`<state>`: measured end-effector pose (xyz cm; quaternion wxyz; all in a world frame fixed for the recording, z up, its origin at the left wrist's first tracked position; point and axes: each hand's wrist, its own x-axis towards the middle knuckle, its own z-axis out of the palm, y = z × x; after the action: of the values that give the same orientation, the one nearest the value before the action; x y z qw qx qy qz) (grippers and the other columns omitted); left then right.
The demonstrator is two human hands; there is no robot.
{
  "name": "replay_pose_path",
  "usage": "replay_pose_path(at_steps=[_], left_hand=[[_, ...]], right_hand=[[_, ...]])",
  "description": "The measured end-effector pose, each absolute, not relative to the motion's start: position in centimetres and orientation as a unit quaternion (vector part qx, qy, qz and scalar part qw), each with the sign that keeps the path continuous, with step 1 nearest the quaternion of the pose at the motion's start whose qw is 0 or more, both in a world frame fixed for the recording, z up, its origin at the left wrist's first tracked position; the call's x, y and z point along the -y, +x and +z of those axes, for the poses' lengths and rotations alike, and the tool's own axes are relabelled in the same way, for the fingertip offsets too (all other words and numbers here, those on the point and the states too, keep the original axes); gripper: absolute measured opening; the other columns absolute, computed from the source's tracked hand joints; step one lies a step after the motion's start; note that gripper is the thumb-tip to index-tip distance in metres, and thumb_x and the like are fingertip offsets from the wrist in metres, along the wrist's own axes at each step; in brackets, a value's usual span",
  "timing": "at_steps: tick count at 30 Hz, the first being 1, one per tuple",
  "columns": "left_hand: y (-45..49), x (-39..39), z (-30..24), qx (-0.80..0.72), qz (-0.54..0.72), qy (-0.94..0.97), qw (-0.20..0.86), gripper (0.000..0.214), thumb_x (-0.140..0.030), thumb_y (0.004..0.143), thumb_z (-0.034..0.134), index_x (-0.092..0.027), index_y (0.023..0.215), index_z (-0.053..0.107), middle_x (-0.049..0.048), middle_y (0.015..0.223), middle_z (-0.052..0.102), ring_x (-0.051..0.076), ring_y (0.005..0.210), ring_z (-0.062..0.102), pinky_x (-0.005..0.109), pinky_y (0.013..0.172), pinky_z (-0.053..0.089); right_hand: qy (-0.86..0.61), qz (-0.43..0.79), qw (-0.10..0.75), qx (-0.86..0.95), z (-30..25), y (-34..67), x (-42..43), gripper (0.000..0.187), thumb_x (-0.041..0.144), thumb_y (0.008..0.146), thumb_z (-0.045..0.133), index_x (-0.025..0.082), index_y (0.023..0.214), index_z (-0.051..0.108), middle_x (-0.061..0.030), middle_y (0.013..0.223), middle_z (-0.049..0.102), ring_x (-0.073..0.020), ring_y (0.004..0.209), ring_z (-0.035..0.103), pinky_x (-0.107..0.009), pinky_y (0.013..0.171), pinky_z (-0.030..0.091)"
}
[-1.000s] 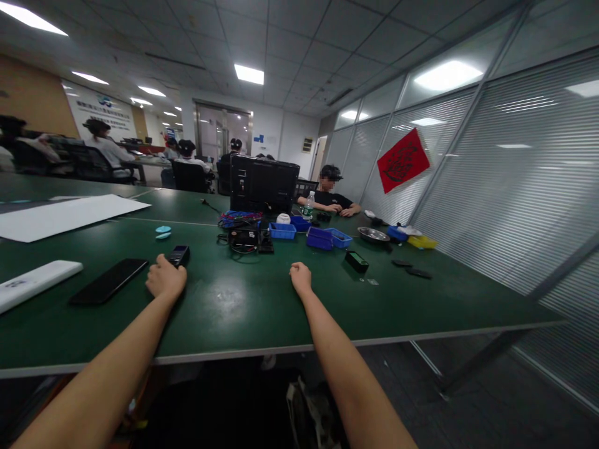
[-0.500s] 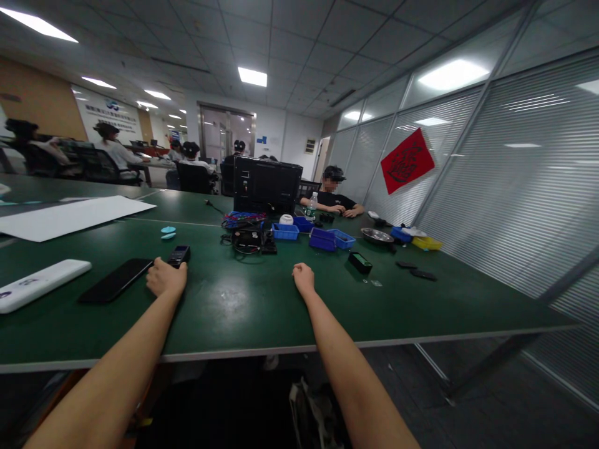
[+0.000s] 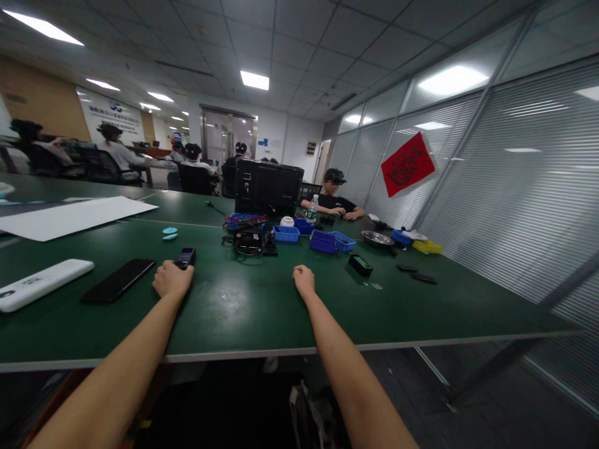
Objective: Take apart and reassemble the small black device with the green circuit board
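Observation:
My left hand (image 3: 172, 279) is closed around the lower part of a small dark handheld device with a screen (image 3: 186, 256), which rests on or just above the green table (image 3: 262, 312). The palm and fingers cover the rest of it. Just left of that hand lies a black smartphone (image 3: 119, 280), face up, and beyond it a long white case-like object (image 3: 44, 284). My right hand (image 3: 304, 279) rests on the table, fingers curled in, with nothing visible in it. Its nearest object is a black box with a green top (image 3: 360, 265), to the right.
Ahead sit a tangle of cables and a black device (image 3: 248, 238), blue bins (image 3: 286, 233), a white ball (image 3: 287, 221), a bottle (image 3: 313, 207) and a black monitor (image 3: 269, 187). A light-blue lid-like item (image 3: 170, 233) lies left. A metal pan (image 3: 377, 238) stands right; a person (image 3: 333, 196) sits opposite.
My left hand has shifted slightly to the right with the handheld device, widening the gap to the smartphone. My right hand stays in place. The camera view has tilted a little.

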<state>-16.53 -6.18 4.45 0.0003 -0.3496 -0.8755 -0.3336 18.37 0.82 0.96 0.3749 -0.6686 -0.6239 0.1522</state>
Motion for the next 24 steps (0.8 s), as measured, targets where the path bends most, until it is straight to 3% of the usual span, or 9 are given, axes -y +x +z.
replay_pose_path(at_steps=[24], left_hand=[[-14.2, 6.1, 4.4, 0.854, -0.322, -0.408, -0.010, 0.056, -0.045, 0.064, 0.052, -0.007, 0.106, 0.045, 0.0211, 0.104, 0.055, 0.033, 0.097, 0.052, 0.040, 0.076, 0.042]], right_hand=[[-0.661, 0.138, 0.393, 0.625, 0.8, 18.5, -1.7, 0.024, 0.019, 0.073, 0.041, 0.018, 0.083, 0.063, -0.0011, 0.073, 0.065, -0.0130, 0.071, 0.058, -0.020, 0.065, 0.040]])
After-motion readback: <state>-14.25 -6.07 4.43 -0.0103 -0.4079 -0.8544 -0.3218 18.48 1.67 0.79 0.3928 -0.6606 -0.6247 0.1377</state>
